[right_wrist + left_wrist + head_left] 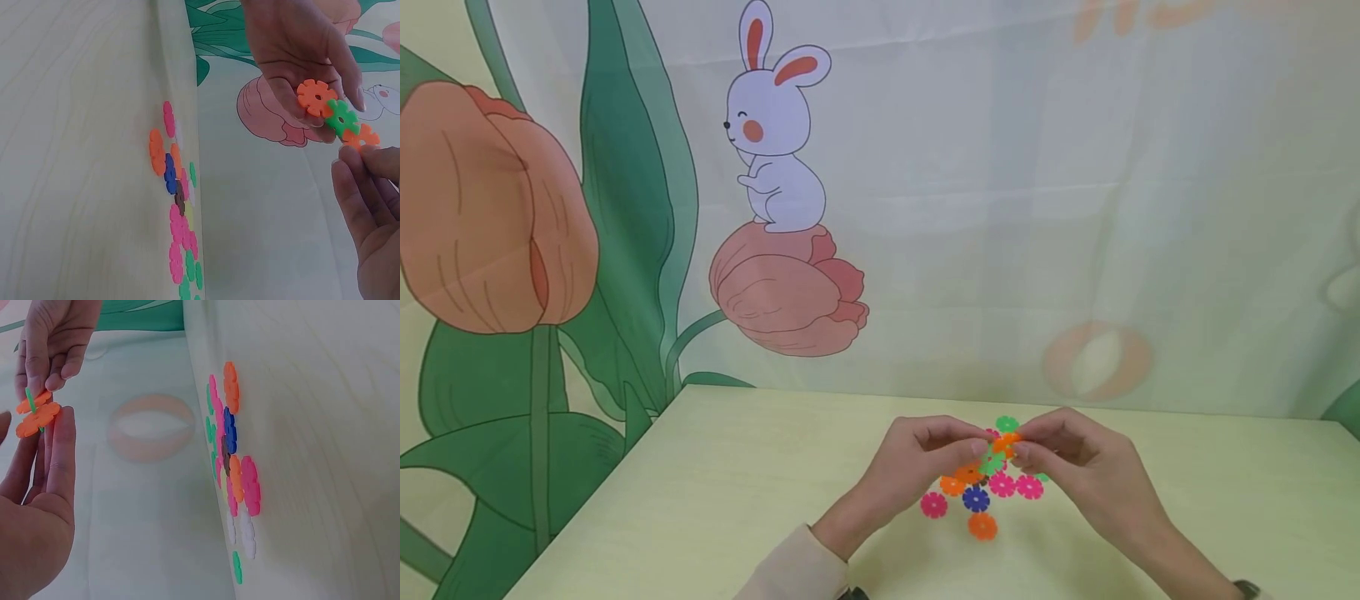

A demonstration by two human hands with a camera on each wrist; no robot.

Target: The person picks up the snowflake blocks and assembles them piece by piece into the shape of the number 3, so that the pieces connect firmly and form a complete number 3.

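Observation:
Orange, green and orange notched flower-shaped discs are joined in a short chain between the hands. My left hand (917, 454) holds one end, where an orange disc (317, 97) lies against its fingers. The green disc (342, 119) is slotted in the middle. With thumb and fingertips, my right hand (1097, 475) pinches the other orange disc (364, 136). Both hands are raised above the table, over loose discs of the same kind, such as a blue disc (976, 499) and an orange disc (982, 526). The hands hide part of the pile in the head view.
The pale table (760, 467) holds the scattered pile, with pink discs (934, 504), a brown disc (180, 197) and white discs (249, 537) in it. Behind the table hangs a cloth backdrop (955, 250) printed with a rabbit and tulips.

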